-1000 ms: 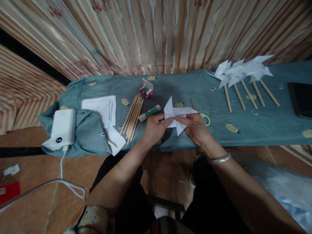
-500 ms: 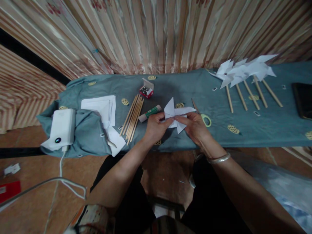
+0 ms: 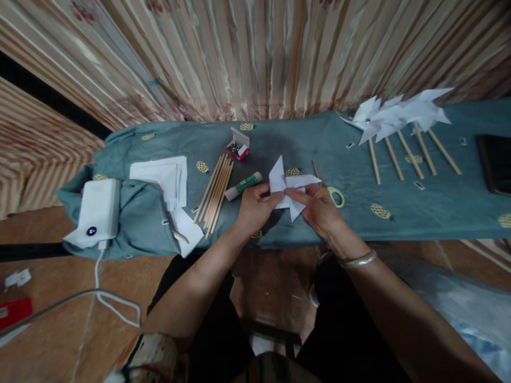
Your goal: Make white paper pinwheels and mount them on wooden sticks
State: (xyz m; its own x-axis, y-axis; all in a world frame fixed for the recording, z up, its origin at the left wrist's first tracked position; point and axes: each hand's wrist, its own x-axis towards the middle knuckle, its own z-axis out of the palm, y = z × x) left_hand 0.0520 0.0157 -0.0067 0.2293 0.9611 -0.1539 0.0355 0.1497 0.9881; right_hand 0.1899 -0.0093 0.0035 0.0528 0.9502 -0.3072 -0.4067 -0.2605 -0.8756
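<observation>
A white paper pinwheel (image 3: 278, 174) without a stick is held between my two hands, just above the cloth. My left hand (image 3: 255, 208) pinches it from the left, thumb near its middle. From the right, my right hand (image 3: 320, 208) grips it, thumb also pressed close to the centre. Its folded blades point outward. Beside my left hand lies a green and white glue stick (image 3: 243, 185). Scissors (image 3: 336, 197) with a pale green handle rest by my right hand, partly hidden. Behind the glue stick stands an open red box of metal pins (image 3: 238, 146).
Wooden sticks (image 3: 214, 194) lie in a bunch left of the glue stick. Farther left are white paper sheets (image 3: 181, 181) and a white power bank (image 3: 99, 208) with a cable. Several finished pinwheels (image 3: 399, 118) on sticks lie at right, near a dark phone-like object (image 3: 495, 162).
Both hands keep nearly the same grip on the pinwheel, whose blades have tilted very slightly. The view has shifted a little; the other things on the cloth lie as before.
</observation>
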